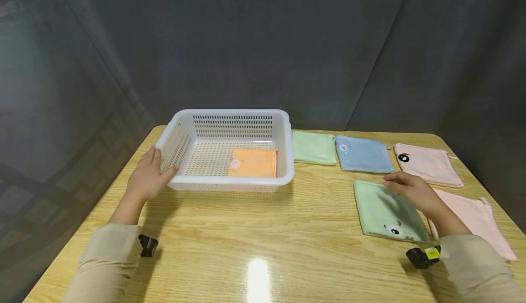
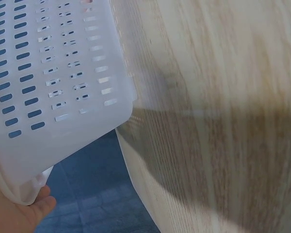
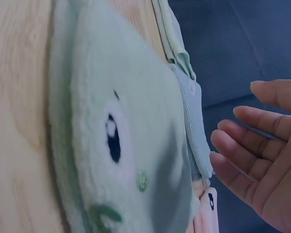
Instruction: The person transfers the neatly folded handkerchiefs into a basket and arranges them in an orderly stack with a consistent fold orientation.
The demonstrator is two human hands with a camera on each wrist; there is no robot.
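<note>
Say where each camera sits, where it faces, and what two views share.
Head: worn on the head, facing forward and down over the table, white basket and near green cloth; left hand, right hand and sleeves show.
Left wrist: worn there, facing the basket's slotted side; part of the left hand shows at lower left.
Right wrist: worn there, facing the near green cloth; the right hand's fingers and palm show.
Shared: head and left wrist both show the basket.
</note>
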